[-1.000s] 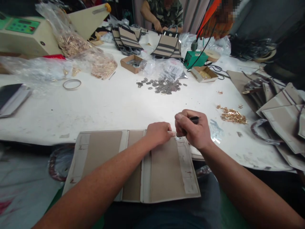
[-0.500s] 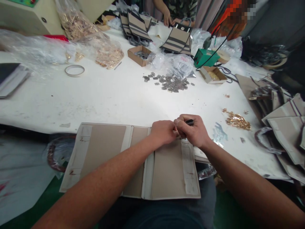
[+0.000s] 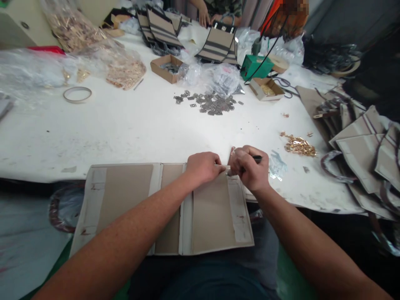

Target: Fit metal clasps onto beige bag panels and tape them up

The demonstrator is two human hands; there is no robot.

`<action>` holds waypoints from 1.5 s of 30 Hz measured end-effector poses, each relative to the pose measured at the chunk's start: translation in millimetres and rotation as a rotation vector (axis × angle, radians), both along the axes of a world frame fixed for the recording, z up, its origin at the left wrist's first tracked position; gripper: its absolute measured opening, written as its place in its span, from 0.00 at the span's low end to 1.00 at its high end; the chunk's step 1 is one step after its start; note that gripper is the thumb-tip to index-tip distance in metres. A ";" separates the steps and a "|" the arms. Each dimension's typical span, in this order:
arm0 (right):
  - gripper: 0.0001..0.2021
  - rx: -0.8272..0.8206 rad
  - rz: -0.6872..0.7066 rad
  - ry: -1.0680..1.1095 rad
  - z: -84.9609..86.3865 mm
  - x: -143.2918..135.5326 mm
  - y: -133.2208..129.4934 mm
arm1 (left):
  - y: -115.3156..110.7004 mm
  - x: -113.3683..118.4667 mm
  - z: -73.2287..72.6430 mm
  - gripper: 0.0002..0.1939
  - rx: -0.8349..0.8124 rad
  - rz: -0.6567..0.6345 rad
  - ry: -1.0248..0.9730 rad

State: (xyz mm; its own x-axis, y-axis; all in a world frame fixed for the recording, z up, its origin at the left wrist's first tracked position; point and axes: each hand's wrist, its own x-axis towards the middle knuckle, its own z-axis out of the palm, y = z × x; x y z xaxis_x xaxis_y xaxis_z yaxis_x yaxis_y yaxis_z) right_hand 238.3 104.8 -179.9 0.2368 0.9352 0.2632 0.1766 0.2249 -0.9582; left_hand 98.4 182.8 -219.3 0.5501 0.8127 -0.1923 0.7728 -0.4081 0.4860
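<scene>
A beige flat bag panel (image 3: 215,221) with pale fold strips and whitish bands at both ends lies across my lap, its far edge on the table. My left hand (image 3: 203,167) pinches the far edge near the right end, thumb and forefinger pressed close together. Just right of it, my right hand (image 3: 252,168) is closed around a slim tool with a black handle (image 3: 257,159). The tool's tip meets the panel's edge beside the left fingertips; its exact shape is too small to make out. Something thin and reddish shows behind the right fingers.
On the white table (image 3: 125,129) lie dark metal plates (image 3: 215,103), gold fasteners (image 3: 300,146), clear strips (image 3: 277,164) and a tape roll (image 3: 77,95). Beige bag pieces (image 3: 359,154) are piled right. Striped bags (image 3: 217,41) stand at the back, near another person's hand (image 3: 204,16).
My right hand has drawn slightly apart from the left, so the tool's tip at the panel's edge now shows. The whole view has shifted, with table items appearing further left.
</scene>
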 end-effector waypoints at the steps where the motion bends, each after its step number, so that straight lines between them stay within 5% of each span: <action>1: 0.22 -0.027 -0.001 -0.033 -2.2 1.4 -1.7 | -0.4 0.4 0.9 0.15 0.003 0.000 0.005; 5: 0.22 -0.130 0.044 -0.171 -0.9 9.1 -12.1 | -1.9 1.3 3.8 0.16 0.029 -0.007 0.011; 12: 0.18 -0.252 0.097 -0.680 27.3 10.2 -28.3 | -11.2 0.4 1.0 0.13 0.112 -0.017 0.034; 18: 0.06 -0.396 0.107 -1.063 -9.8 32.6 -51.9 | -15.8 0.0 -3.3 0.18 0.250 -0.011 -0.026; 23: 0.07 -0.412 0.066 -1.058 -33.7 48.4 -59.5 | -73.7 -18.1 -10.5 0.19 0.537 -0.120 -0.231; 26: 0.07 -0.423 0.092 -1.043 -33.4 49.6 -56.4 | -127.6 -36.3 -24.0 0.41 0.467 -0.408 -0.223; 29: 0.07 -0.420 0.097 -1.044 -31.5 49.5 -54.3 | -160.6 -45.6 -35.1 0.56 0.416 -0.538 -0.053; 33: 0.09 -0.413 0.092 -1.103 -27.7 49.3 -63.4 | -164.1 -40.7 -31.1 0.47 0.372 -0.529 0.059; 37: 0.10 -0.388 0.105 -1.099 -28.5 49.5 -85.6 | -152.6 -36.2 -18.4 0.50 0.345 -0.548 0.070; 45: 0.07 -0.401 -0.069 -0.910 -56.4 30.9 -118.3 | -145.3 -36.5 -14.8 0.51 0.372 -0.615 0.092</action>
